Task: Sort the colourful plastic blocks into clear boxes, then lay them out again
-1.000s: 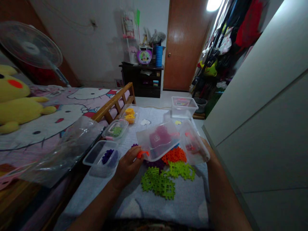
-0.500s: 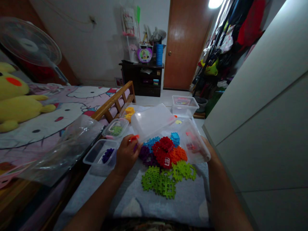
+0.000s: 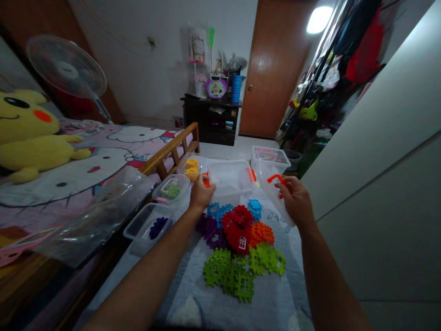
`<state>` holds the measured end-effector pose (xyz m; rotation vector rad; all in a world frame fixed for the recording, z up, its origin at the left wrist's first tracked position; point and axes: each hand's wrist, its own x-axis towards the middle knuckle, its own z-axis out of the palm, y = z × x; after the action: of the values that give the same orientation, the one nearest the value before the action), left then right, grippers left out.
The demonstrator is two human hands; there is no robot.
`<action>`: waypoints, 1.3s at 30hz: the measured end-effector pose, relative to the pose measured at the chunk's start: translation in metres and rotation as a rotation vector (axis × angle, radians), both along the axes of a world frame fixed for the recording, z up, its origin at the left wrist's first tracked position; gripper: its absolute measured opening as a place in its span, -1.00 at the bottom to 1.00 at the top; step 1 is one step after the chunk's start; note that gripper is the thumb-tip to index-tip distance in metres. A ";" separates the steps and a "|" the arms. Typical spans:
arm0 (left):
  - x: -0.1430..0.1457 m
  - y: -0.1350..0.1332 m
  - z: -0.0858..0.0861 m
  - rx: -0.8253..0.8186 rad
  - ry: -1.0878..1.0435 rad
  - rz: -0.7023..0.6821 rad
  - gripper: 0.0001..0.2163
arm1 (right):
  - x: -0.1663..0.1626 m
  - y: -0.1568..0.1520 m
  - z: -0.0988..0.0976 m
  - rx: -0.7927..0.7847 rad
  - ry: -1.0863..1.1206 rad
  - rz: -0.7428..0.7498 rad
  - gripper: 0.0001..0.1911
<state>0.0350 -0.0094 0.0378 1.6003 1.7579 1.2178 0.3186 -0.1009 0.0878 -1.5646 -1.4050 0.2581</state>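
Note:
My left hand (image 3: 200,195) is closed on the left end of an empty clear plastic box (image 3: 229,177) with orange clips, held upright beyond a pile of toy pieces. In my right hand (image 3: 295,200) I grip the box's clear lid (image 3: 272,188) by its orange clip, tilted. Between my arms on the grey cloth (image 3: 268,299) lies the pile: green pieces (image 3: 237,271) nearest me, red pieces (image 3: 237,227) on top, orange pieces (image 3: 263,232), blue pieces (image 3: 255,208) and purple pieces (image 3: 208,227).
Left of the pile stand a box with purple pieces (image 3: 151,225), a lidded box with green pieces (image 3: 171,188) and one with yellow pieces (image 3: 192,168). Another clear box (image 3: 268,156) sits at the back. A bed (image 3: 86,161) with a plastic bag (image 3: 99,211) is left; a white cabinet (image 3: 379,184) is right.
The box was tipped upside down over the cloth and the red pieces fell onto the pile. Now it is upright, empty and farther from me; both hands have moved away.

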 end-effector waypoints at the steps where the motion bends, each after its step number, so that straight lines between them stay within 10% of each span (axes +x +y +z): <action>1: 0.002 0.007 -0.002 -0.040 -0.056 -0.014 -0.79 | -0.004 0.009 0.002 0.039 -0.080 0.003 -0.79; 13: 0.007 0.044 -0.016 -0.262 -0.440 -0.139 -0.87 | -0.055 0.102 -0.006 -0.021 -0.680 0.204 -0.77; 19: 0.006 0.041 -0.023 -0.242 -0.528 -0.089 -0.58 | -0.089 0.117 0.000 -0.212 -0.835 0.273 -0.71; 39: 0.015 0.050 -0.027 -0.306 -0.566 -0.034 -0.56 | -0.092 0.131 -0.015 -0.341 -0.851 0.240 -0.68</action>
<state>0.0497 0.0404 0.0111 0.9819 1.4531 1.1696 0.2268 0.0300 0.0726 -1.8835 -2.3088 -0.0529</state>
